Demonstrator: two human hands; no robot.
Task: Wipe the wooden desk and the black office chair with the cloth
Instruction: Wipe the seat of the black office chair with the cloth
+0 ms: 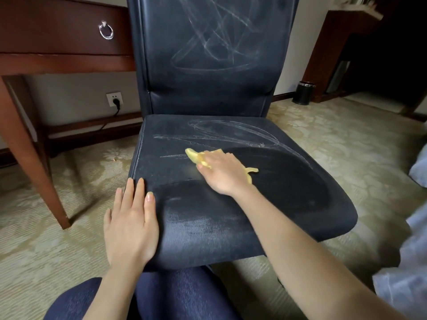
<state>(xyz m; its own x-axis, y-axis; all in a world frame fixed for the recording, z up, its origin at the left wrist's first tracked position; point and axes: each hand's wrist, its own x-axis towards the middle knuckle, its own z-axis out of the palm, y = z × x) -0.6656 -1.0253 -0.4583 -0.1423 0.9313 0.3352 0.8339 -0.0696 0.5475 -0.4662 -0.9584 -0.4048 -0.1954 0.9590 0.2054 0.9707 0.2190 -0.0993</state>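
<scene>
The black office chair (288,181) fills the middle of the view, with pale dusty streaks on its backrest and on the far part of the seat. A darker patch spreads over the right and near side of the seat. My right hand (223,173) presses flat on the yellow cloth (195,156) at the seat's centre, and the cloth sticks out beyond the fingertips and by the wrist. My left hand (130,225) rests with straight fingers on the seat's front left corner. The wooden desk (60,63) stands at the upper left, beside the chair.
The desk's slanted leg (34,162) reaches the carpet left of the chair, and a drawer with a ring pull (106,31) sits above. A plugged wall socket (114,100) is behind. A black bin (303,93) and dark wooden furniture (335,54) stand at the back right. Pale fabric (411,262) lies at the right edge.
</scene>
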